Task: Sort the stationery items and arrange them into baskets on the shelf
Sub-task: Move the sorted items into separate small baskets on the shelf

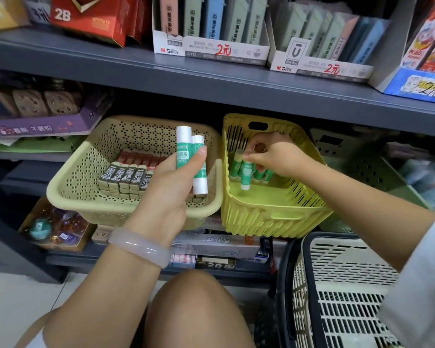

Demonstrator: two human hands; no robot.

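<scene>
Inside the yellow basket (274,217) on the shelf, my right hand (274,156) reaches down with fingertips pinched round the top of a glue stick (246,175), standing it on its white cap at the front of a small row of green sticks (258,173) already upright against the back wall. Set like that, I judge, they pack tight and leave the floor in front free for more. The wrist is bent down, the forearm coming in over the front rim from the right. My left hand (171,179) waits in front of the beige basket (68,187), palm up, thumb clamped across two more glue sticks (190,156) held upright, ready to feed across. Behind them that basket holds stacked 2B lead boxes (126,178), kept apart from the glue. A dark-rimmed carrying basket (337,285) stands at lower right.
</scene>
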